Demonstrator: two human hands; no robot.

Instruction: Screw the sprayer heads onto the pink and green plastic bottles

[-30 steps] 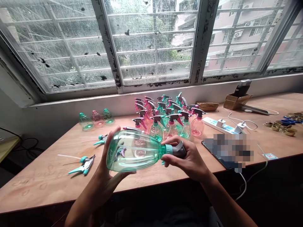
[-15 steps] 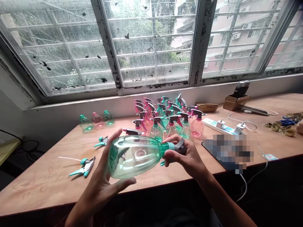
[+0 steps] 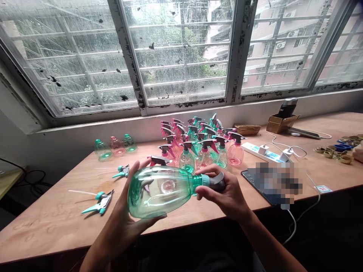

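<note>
A clear green spray bottle [image 3: 161, 192] lies sideways in the air above the table's front part, its base to the left and its neck to the right. My left hand [image 3: 127, 211] is wrapped round the base end, thumb below and fingers behind. My right hand [image 3: 224, 192] grips the grey and teal spray head [image 3: 210, 182] at the neck; part of the head is hidden by the fingers. Left of my left hand, two loose teal and grey spray heads, a nearer one [image 3: 100, 203] and a farther one [image 3: 121, 172], rest on the table with thin tubes.
Several pink and green spray bottles [image 3: 187, 156] with heads stand grouped behind my hands. Three headless bottles [image 3: 117, 147] stand at the back left. On the right are a power strip [image 3: 263, 152], a tablet [image 3: 255, 185], a cardboard box [image 3: 279, 122] and cables on the wooden table [image 3: 51, 211].
The bottle and both hands have shifted very slightly, the base end a little lower and leftward. Both hands keep their hold, and the camera view has moved a touch.
</note>
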